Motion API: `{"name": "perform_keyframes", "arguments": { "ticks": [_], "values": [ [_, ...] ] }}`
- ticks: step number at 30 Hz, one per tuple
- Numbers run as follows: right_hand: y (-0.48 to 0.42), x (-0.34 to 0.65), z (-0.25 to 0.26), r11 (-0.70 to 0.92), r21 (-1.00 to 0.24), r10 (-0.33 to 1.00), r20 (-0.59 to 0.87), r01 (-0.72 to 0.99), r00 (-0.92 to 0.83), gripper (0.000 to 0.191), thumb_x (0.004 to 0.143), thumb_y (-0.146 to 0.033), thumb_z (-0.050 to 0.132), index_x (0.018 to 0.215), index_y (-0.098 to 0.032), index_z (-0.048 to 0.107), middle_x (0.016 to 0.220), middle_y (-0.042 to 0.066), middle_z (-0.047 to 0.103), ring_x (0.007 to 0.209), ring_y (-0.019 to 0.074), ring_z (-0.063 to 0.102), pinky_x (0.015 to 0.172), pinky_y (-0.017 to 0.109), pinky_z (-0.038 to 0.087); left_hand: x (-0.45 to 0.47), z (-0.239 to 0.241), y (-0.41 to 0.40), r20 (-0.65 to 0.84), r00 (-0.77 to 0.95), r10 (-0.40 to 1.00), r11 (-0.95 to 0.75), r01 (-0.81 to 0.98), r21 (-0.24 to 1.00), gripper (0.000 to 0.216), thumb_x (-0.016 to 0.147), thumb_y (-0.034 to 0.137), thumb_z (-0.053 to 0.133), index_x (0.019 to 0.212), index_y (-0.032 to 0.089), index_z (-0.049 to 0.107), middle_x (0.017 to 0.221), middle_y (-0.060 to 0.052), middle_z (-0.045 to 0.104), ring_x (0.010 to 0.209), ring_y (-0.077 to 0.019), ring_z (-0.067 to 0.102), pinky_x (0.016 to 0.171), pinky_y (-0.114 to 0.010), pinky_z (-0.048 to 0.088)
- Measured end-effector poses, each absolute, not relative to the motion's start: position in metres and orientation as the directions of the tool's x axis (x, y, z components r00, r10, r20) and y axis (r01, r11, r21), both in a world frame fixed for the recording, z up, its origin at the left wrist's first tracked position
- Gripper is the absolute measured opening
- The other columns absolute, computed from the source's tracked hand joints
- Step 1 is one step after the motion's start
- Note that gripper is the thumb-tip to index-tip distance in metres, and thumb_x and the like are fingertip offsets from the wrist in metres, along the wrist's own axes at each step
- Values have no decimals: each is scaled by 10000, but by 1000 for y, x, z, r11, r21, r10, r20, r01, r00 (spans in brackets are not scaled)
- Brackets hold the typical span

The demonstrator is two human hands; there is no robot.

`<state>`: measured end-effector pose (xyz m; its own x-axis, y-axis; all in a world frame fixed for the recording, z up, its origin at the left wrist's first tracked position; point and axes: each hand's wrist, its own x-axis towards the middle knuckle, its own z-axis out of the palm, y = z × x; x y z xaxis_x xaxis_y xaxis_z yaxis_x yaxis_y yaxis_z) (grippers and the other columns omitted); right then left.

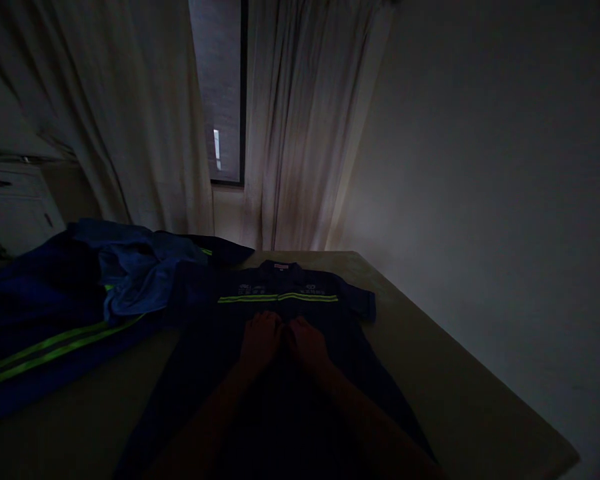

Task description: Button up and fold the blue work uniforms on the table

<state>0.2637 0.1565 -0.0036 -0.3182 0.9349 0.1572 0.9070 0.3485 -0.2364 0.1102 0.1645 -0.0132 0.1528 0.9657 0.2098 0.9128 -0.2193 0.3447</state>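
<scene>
A dark navy short-sleeved work shirt lies spread face up, its collar at the far end. Two yellow-green reflective stripes cross its chest, with small lettering above them. My left hand and my right hand meet at the shirt's front, just below the stripes. Both have curled fingers, closed on the cloth along the middle line. The light is very dim, so the fingertips and what exactly they pinch are hard to make out.
A heap of dark blue garments with reflective stripes lies on the left, a lighter blue cloth on top. The table runs along a white wall. Curtains and a white cabinet stand behind.
</scene>
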Motion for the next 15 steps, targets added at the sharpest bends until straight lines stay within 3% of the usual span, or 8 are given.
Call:
{"name": "perform_keyframes", "arguments": {
  "ticks": [6,13,15],
  "values": [
    [158,265,-7,385,-232,921,168,893,-353,221,1066,-316,458,1146,-221,641,1170,62,674,1016,181,669,847,268,497,108,-12,169,153,116,981,-174,874,454,203,1030,311,480,1065,231,663,1118,-46,733,1061,-226,657,918,-366,423],
    [158,261,-2,385,-83,920,112,919,-376,244,1067,-243,413,1165,-231,636,1178,81,661,915,181,682,727,259,499,118,-7,169,103,10,995,-61,863,502,235,1031,325,457,1080,242,671,1133,-55,750,1069,-243,676,888,-375,445],
    [160,262,0,393,-112,917,124,913,-379,250,1069,-239,405,1151,-230,641,1156,78,669,933,183,679,747,263,499,121,-5,169,98,-11,995,-41,854,518,250,1036,331,441,1102,254,669,1141,-48,754,1081,-233,677,906,-375,445]
  ]
}}
